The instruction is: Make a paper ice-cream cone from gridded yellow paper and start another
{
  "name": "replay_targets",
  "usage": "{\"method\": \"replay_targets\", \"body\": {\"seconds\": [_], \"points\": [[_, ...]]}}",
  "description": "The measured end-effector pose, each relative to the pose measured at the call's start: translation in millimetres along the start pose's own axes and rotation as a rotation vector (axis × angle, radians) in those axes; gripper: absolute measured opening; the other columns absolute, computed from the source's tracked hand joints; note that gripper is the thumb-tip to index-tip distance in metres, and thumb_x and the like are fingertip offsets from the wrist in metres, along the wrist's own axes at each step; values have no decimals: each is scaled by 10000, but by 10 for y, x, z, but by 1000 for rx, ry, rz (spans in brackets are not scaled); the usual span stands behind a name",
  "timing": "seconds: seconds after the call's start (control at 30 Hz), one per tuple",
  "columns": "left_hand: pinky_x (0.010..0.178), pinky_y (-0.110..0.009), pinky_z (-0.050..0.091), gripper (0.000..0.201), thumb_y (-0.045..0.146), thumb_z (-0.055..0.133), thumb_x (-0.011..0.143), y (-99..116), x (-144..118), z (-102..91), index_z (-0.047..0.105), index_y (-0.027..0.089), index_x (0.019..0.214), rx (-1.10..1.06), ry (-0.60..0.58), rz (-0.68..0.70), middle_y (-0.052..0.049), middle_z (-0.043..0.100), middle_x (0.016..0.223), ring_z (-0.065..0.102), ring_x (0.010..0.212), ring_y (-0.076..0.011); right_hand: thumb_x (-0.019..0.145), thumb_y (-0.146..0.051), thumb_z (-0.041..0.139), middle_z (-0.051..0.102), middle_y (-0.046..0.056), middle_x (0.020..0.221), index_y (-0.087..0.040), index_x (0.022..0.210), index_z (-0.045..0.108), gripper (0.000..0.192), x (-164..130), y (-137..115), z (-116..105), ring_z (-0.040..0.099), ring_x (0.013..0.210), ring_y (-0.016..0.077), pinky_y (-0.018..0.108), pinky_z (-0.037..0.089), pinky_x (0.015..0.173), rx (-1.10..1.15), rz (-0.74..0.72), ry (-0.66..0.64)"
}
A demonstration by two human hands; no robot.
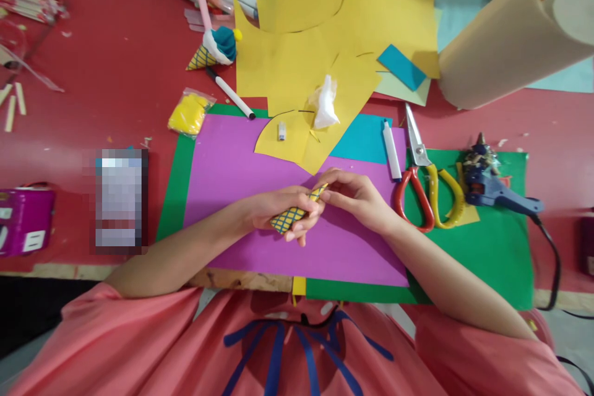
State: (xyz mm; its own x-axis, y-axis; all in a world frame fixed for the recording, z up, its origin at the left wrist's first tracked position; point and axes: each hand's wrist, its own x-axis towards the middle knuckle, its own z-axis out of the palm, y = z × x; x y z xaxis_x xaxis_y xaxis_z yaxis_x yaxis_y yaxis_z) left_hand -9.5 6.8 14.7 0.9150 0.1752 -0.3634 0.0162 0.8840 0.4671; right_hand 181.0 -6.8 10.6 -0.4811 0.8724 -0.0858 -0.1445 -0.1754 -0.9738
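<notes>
A small yellow paper cone (288, 219) with a blue criss-cross pattern lies in my left hand (283, 205), whose fingers are wrapped round it. My right hand (353, 193) meets it at the narrow tip, thumb and forefinger pinched there. Both hands are above a purple sheet (260, 253). Just beyond them is yellow card (278, 147) with a small white cap-like piece (281, 131) and a white lump in plastic (327, 105) on it. A finished-looking paper ice cream cone (213, 49) with a blue and white top lies at the upper left.
Scissors (420, 151), a white marker (392, 151) and a blue glue gun (492, 189) with a cord lie to the right. A yellow clay packet (189, 112), another marker (234, 96) and a blurred phone-like object (119, 201) are left. A large paper roll (496, 43) stands at back right.
</notes>
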Motion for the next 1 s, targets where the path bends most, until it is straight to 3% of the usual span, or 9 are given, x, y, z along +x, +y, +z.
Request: {"method": "replay_targets", "body": {"seconds": [0.47,0.77,1.0], "points": [[487,-225,567,206,281,569,809,-20,7,-2,478,158,671,9,-22,-36,49,548,464,494,319,-68,858,-209,645,688,37,858,-177,878,703,69,-29,-2,42,651,822,134,292,534,781,-41,-73,76],[449,-214,552,255,337,605,804,-24,8,14,474,157,680,15,-19,-48,61,533,436,460,285,-65,905,-228,577,692,46,874,-175,905,698,132,-32,-6,11,645,823,139,307,523,793,-119,-133,42],[462,-203,550,356,434,646,824,-32,1,12,464,165,679,47,-27,-18,68,536,463,483,316,-56,935,-283,534,662,30,781,-171,841,686,210,-45,-7,24,601,707,119,262,501,663,-100,-79,80]]}}
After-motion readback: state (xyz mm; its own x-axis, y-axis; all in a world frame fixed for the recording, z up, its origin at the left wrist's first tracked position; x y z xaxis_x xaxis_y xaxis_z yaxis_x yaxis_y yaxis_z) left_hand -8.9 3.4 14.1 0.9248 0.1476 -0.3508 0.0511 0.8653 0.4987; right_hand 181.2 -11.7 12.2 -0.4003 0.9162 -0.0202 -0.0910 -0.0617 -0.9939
